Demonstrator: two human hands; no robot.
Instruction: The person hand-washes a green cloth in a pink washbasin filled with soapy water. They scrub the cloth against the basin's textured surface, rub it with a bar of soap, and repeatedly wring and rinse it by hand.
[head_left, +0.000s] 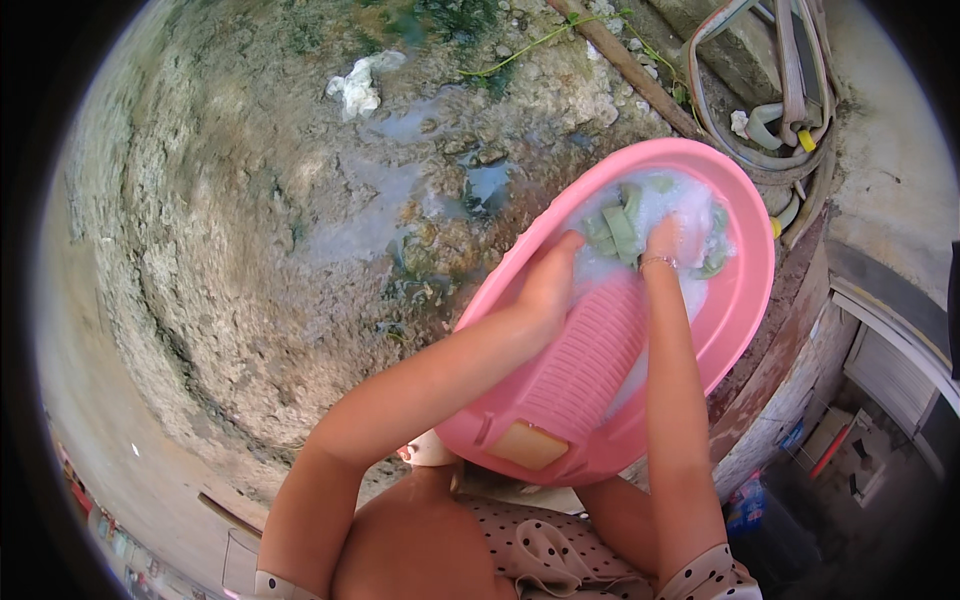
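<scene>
A pink plastic washtub (756, 300) with a built-in ribbed washboard (585, 356) stands tilted across the view before me. Green cloth (619, 234) lies in its foamy water at the far end. My left hand (553, 274) reaches over the tub's left side, its fingers mostly hidden in the suds beside the cloth. To the right of the cloth, my right hand (664, 241), with a bracelet at the wrist, is sunk in foam, so its fingers and any grip are hidden. A yellowish bar, apparently soap (527, 445), rests in the recess at the near end.
Rough, wet ground (247, 225) with puddles spreads to the left. A crumpled white scrap (360, 88) lies there. At the upper right are a wooden stick (630, 64) and a coiled flat hose or strap (697, 90) by a concrete edge. Dark containers stand at the lower right.
</scene>
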